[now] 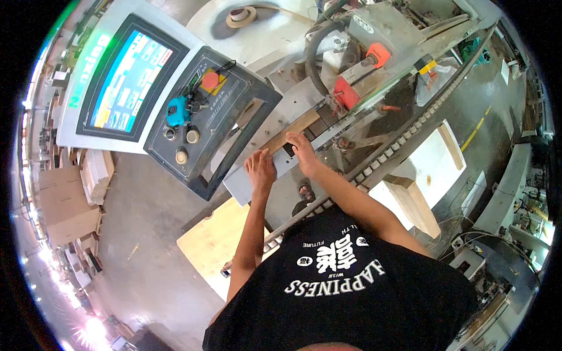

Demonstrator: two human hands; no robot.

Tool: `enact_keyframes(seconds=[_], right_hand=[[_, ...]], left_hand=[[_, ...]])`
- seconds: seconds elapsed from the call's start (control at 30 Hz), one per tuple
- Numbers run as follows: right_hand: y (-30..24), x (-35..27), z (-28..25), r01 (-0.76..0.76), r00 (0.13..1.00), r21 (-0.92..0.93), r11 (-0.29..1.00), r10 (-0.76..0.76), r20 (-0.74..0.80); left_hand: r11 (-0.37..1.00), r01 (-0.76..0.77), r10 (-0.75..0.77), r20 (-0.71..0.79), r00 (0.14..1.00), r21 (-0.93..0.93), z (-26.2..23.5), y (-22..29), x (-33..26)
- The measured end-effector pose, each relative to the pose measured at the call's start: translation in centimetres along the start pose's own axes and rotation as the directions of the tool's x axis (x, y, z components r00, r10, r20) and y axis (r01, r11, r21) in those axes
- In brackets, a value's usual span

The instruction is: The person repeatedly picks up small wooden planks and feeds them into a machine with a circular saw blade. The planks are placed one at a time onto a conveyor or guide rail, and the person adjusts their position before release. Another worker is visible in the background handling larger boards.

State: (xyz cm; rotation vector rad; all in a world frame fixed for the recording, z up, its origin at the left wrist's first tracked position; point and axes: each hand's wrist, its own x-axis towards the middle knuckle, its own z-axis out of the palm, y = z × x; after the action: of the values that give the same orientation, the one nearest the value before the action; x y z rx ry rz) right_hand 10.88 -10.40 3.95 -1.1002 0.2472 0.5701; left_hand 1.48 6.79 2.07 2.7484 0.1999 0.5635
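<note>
A narrow wooden strip (305, 121) lies along the grey metal bed (239, 186) of a machine, its far end close to a red block (346, 93). My left hand (261, 169) has its fingers bent over the near end of the strip. Farther along, my right hand (303, 154) grips the strip's near side with thumb and fingers. Both hands press close to the wood, and their fingertips are partly hidden.
A control console with a lit screen (126, 82) and a red button (209, 81) stands at left. A chain-like rail (404, 136) crosses before me. A pale board (213, 243) lies below left, a white panel (430, 167) at right, and cardboard boxes (67, 202) far left.
</note>
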Motion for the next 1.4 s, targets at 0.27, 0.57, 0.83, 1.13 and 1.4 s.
enact_keyframes(seconds=[0.27,0.57,0.83,1.13,1.4], right_hand=[[-0.2,-1.4,0.9,0.197,0.98,-0.037,0.98,-0.198,-0.029],[-1.4,2.5,-3.6,0.209,0.972,0.07,0.975,-0.2,-0.127],[-4.0,2.8,-8.2,0.104,0.992,0.003,0.995,-0.104,-0.077],[-15.4,-13.1,-14.2,0.337,0.886,-0.841,0.424,-0.445,0.131],[-20.6,-30.7,-29.9,-0.268,0.901,-0.962,-0.05,-0.365,-0.232]], left_hand=[[0.994,-0.104,0.105,0.141,0.984,-0.015,-1.8,0.2,1.6],[0.987,-0.158,0.153,0.174,0.973,0.017,0.7,5.2,5.2],[0.976,-0.211,0.199,0.166,0.966,0.054,3.7,8.3,7.2],[0.984,-0.15,0.158,0.085,0.984,-0.094,6.4,13.9,11.2],[0.982,-0.093,0.088,-0.036,0.995,-0.165,6.5,12.8,8.5]])
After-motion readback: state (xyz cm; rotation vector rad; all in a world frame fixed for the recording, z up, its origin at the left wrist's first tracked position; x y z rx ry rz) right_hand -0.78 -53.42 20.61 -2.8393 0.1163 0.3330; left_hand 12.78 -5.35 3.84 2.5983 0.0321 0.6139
